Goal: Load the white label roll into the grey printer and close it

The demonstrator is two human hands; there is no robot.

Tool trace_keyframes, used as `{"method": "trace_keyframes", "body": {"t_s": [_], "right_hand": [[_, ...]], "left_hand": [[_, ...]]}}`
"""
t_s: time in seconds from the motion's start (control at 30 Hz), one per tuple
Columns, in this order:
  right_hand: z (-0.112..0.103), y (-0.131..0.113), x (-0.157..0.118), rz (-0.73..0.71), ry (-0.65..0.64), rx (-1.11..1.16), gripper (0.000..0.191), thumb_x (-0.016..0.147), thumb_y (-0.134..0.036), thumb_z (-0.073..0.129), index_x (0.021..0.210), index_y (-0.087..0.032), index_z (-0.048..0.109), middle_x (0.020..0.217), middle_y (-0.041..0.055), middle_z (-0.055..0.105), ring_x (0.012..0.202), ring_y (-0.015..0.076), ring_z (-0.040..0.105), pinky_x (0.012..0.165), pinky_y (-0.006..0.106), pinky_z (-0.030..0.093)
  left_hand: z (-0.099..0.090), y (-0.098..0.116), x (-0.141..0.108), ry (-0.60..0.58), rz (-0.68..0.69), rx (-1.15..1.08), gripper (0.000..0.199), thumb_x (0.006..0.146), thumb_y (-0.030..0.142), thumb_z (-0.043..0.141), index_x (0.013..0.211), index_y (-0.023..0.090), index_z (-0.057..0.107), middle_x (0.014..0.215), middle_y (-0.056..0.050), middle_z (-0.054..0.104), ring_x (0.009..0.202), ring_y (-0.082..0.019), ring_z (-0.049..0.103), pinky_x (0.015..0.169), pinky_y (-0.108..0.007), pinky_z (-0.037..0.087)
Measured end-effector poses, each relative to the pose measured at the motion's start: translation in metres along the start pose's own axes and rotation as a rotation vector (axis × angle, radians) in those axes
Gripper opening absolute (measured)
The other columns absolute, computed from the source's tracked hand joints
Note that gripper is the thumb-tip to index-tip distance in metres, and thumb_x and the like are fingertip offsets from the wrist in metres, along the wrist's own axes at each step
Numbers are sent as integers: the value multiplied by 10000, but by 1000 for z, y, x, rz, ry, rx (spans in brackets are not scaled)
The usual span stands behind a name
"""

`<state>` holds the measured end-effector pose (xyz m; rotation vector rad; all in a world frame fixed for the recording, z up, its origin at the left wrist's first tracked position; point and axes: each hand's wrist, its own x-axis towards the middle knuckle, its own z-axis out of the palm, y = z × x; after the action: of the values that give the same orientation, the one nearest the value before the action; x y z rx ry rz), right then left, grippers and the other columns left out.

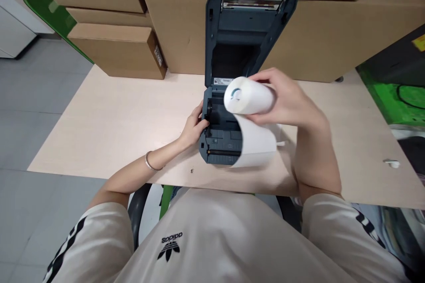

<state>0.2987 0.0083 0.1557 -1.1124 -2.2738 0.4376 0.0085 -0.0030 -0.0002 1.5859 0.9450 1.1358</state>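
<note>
My right fingers [264, 76] curl round a white paper roll [249, 96]; my left fingers [195, 115] clasp the opened label printer [223, 137] by its side.

We hold our right grip [287, 97] curled, its wrist [315, 119] bent leftward; lower and left of it, our left grip [194, 127] pinches, its arm [136, 172] stretched forward.

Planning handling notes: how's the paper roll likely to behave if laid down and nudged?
The paper roll would probably roll on its side, given its round body. Its loose sheet looks floppy, hanging in a curve, so it may drag or unwind further. Weight seems modest: the right grip alone holds it up.
</note>
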Motion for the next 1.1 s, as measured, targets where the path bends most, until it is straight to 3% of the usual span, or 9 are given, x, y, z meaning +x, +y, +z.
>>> {"method": "trace_keyframes", "body": {"t_s": [0.13,0.23,0.33,0.47,0.67,0.8,0.9,0.97,1.1], "right_hand": [[-40,19,-14,204,41,16,709,665,-484,924,1298,-272,685,1397,132,731,1284,410,698,1109,591,584],[-50,47,-14,381,29,-98,728,617,-407,943,1281,-279,673,1406,145,719,1272,438,685,1096,635,575],[-41,75,-6,460,-13,-175,729,615,-336,931,1285,-247,655,1433,171,701,1288,442,668,1129,636,549],[-11,105,8,423,-101,-169,751,621,-330,892,1326,-214,664,1460,192,695,1314,444,657,1151,606,538],[33,120,19,344,-257,-137,742,619,-315,875,1335,-193,720,1424,177,738,1310,444,685,1147,599,556],[21,122,13,380,-309,-120,904,718,-474,856,1536,-159,634,1601,216,646,1408,445,657,1206,609,531],[-2,128,3,529,-313,-189,1021,741,-531,824,1641,-132,554,1707,237,542,1527,464,576,1277,586,484],[-12,135,-3,627,-391,-252,930,732,-521,816,1568,-151,641,1602,231,646,1463,470,631,1233,588,526],[-9,145,-4,694,-585,-289,494,686,-430,835,1120,-193,848,1089,172,841,976,384,792,901,521,652]], "left_hand": [[1,-1,0,-8,18,-1,737,905,367,656,1619,221,539,1672,-110,618,1501,-384,600,1239,-539,543],[1,-1,0,4,7,-8,749,897,388,660,1615,208,544,1661,-123,624,1477,-382,605,1180,-512,579],[0,-1,0,15,-5,-21,769,853,357,665,1598,196,562,1646,-126,636,1458,-379,609,1151,-496,591],[1,1,0,30,-18,-36,786,807,305,659,1580,184,581,1628,-126,649,1439,-364,621,1176,-489,573],[2,-1,0,27,-5,-22,767,824,322,665,1578,214,579,1646,-117,635,1474,-385,600,1149,-515,591],[1,-1,0,21,-8,-30,765,821,325,666,1574,223,585,1640,-112,643,1478,-382,601,1152,-512,599],[0,0,1,15,-10,-18,753,845,363,669,1577,214,573,1632,-121,643,1466,-377,607,1175,-514,588],[0,1,1,3,-7,-9,741,868,386,665,1582,214,563,1624,-123,642,1451,-369,617,1184,-508,578],[0,2,1,13,-9,3,749,854,368,652,1579,205,566,1593,-125,665,1419,-359,632,1182,-499,573]]}}
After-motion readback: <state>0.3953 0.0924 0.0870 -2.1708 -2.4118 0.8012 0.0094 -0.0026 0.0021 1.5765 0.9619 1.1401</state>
